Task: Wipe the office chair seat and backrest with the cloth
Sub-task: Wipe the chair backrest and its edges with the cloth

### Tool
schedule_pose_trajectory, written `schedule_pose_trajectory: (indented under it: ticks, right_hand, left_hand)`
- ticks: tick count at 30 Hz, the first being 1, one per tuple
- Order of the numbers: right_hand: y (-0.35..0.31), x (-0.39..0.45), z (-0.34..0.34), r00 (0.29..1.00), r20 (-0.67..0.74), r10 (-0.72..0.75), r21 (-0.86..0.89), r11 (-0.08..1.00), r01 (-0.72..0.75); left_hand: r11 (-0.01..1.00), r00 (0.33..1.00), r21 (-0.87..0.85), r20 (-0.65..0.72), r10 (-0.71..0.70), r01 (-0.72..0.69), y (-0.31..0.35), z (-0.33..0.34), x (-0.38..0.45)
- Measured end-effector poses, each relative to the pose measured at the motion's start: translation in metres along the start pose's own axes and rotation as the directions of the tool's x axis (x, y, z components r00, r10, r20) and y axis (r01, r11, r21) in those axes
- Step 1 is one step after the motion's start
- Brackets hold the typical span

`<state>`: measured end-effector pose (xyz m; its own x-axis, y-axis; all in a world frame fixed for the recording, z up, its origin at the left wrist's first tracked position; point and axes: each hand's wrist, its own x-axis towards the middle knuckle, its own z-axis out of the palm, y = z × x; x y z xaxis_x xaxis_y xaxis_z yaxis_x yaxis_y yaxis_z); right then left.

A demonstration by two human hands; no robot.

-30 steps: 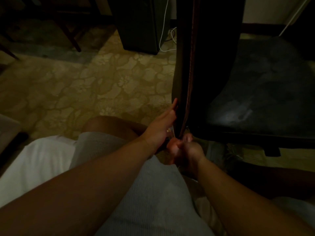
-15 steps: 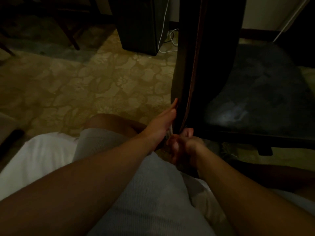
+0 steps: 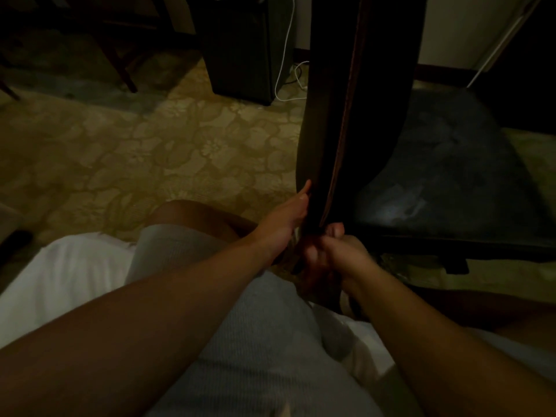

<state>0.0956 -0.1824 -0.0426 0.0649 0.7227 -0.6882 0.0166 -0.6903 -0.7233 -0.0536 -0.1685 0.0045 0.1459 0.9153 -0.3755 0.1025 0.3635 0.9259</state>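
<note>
**Inspector:** At the lower edge of the backrest (image 3: 361, 115), seen edge-on from behind the chair, both hands meet. The backrest's long axis runs up and away from them toward the top of the view; the seat (image 3: 445, 182) lies to its right, dark and flat.

**Assistant:** State of the hands?

**Inspector:** The left hand (image 3: 288, 218) lies with straight fingers flat against the backrest's left face, fingertips pointing up along it, gripping nothing. The right hand (image 3: 328, 251) is curled into a fist at the backrest's bottom edge, just right of and below the left. What it clasps I cannot confirm; the light is poor.

**Assistant:** And the cloth?

**Inspector:** Not plainly identifiable. A pale scrap shows between the two hands, but it is too dim to call. If the cloth is present, it is most likely bunched inside the right fist.

**Assistant:** The next move?

**Inspector:** In my judgement, the unwiped length lies upward from both hands, so any stroke should travel up the long axis. The right hand sits nearer the seat, the left nearer the patterned carpet (image 3: 150, 152).
</note>
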Motion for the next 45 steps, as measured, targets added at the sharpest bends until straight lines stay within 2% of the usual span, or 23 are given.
schedule_pose_trajectory:
  ticks: [3,5,10,12,16,19,22,25,28,32,37,39,43,45]
  right_hand:
    - [-0.011,-0.005,-0.022,0.995,-0.001,-0.101,-0.062,0.993,0.101]
    - [-0.015,-0.006,-0.029,0.994,-0.005,-0.106,-0.089,0.99,0.105]
    - [-0.003,-0.007,-0.03,0.999,0.032,-0.013,-0.206,0.978,0.019]
    - [-0.014,-0.014,-0.037,0.998,0.047,-0.043,-0.219,0.974,0.052]
    - [-0.036,-0.023,-0.054,0.988,0.048,-0.148,-0.105,0.983,0.153]
    - [-0.036,-0.024,-0.051,0.993,0.009,-0.115,-0.16,0.98,0.115]
    - [-0.034,-0.03,-0.044,0.997,0.031,-0.072,-0.133,0.988,0.075]
    - [-0.048,-0.039,-0.049,0.98,0.063,-0.187,0.001,0.982,0.187]
    - [-0.053,-0.05,-0.048,0.969,0.006,-0.248,0.092,0.965,0.247]
    - [-0.035,-0.058,-0.038,0.99,-0.036,-0.139,0.06,0.988,0.141]
    - [-0.053,-0.068,-0.054,0.954,-0.015,-0.3,0.11,0.948,0.3]
    - [-0.055,-0.071,-0.06,0.933,-0.011,-0.358,0.078,0.93,0.358]
    - [-0.04,-0.07,-0.061,0.959,0.005,-0.282,-0.016,0.959,0.282]
    - [-0.039,-0.072,-0.066,0.964,0.023,-0.265,-0.022,0.964,0.265]
  left_hand:
    - [0.991,1.0,-0.133,0.026,-0.017,0.021,0.005,0.011,-0.001]
    - [0.989,0.999,-0.148,0.035,-0.017,0.022,0.009,0.015,-0.005]
    - [0.985,0.985,-0.021,0.05,-0.168,0.169,0.037,0.001,-0.009]
    - [0.993,0.993,-0.008,0.018,-0.114,0.114,0.064,-0.009,-0.011]
    - [1.0,0.999,-0.013,-0.028,0.028,-0.028,0.101,-0.001,-0.022]
    - [1.0,0.999,-0.01,-0.043,0.017,-0.017,0.099,0.006,-0.029]
    - [1.0,1.0,-0.021,-0.028,-0.015,0.014,0.095,0.003,-0.029]
    - [0.997,1.0,-0.075,-0.022,-0.011,0.009,0.095,0.006,-0.031]
    - [0.996,1.0,-0.091,-0.013,0.002,-0.003,0.093,0.007,-0.032]
    - [0.999,1.0,-0.047,0.01,-0.013,0.014,0.096,0.008,-0.035]
    - [0.997,0.999,-0.071,0.006,-0.035,0.036,0.098,0.013,-0.044]
    - [0.995,0.999,-0.088,0.02,-0.039,0.041,0.095,0.015,-0.048]
    - [0.997,0.997,-0.022,0.044,-0.071,0.072,0.1,0.018,-0.05]
    - [0.991,0.984,0.047,0.12,-0.131,0.126,0.112,0.017,-0.05]
